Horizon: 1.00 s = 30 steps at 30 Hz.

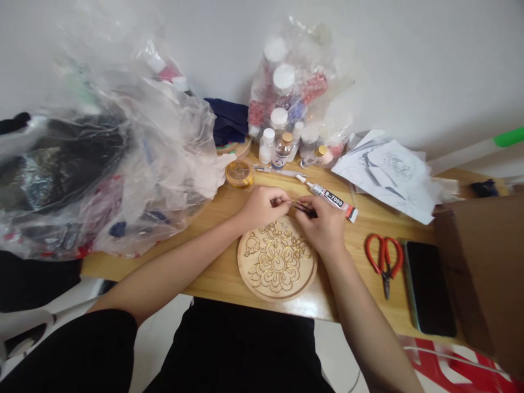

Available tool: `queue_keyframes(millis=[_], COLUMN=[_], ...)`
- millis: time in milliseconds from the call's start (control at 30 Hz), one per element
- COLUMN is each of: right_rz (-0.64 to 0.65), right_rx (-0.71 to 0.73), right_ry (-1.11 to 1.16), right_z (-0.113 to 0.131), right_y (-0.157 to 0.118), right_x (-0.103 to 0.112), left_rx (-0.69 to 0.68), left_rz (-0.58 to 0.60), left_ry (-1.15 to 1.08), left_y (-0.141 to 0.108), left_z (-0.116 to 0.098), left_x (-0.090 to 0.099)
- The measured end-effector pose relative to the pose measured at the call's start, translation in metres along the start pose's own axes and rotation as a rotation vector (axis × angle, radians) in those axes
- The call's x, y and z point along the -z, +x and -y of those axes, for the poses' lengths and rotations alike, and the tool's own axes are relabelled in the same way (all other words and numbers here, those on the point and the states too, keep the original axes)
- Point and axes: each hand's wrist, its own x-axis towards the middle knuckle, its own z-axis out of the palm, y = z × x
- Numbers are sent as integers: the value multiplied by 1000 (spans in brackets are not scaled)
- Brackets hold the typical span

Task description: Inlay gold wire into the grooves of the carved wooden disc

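Observation:
A round wooden plaque (279, 292) with a raised rim lies near the table's front edge, bearing a flower pattern outlined in gold wire. Above its far edge, my left hand (265, 206) is closed in a pinch on what looks like a short bit of gold wire (292, 202), very small here. My right hand (327, 225) grips dark tweezers (305, 209), their tips pointing left at the left hand's fingertips. Just beyond the right hand lies a tube of B-7000 glue (333, 200). A spool of gold wire (239, 173) sits behind the left hand.
Plastic bags (164, 131) crowd the left. Small bottles (282, 148) and a bag of bead jars (303, 82) stand at the back, with a white pen-like tool (280, 171) before them. Papers (388, 169), red-handled pliers (385, 261), a phone (429, 286) and a cardboard box (483, 262) occupy the right.

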Motion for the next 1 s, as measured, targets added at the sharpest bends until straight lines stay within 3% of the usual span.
queue_keyframes(millis=[567, 833, 1000], right_rz=[158, 85, -32], right_rx=[-101, -99, -236], right_ry=[200, 228, 549], right_z=[3, 5, 3], right_y=[3, 3, 8], right_x=[8, 6, 9], left_rx=[-8, 24, 55], left_rz=[28, 13, -24], left_ry=[62, 2, -90], left_y=[-1, -1, 1], left_z=[3, 4, 2], left_x=[-1, -1, 3])
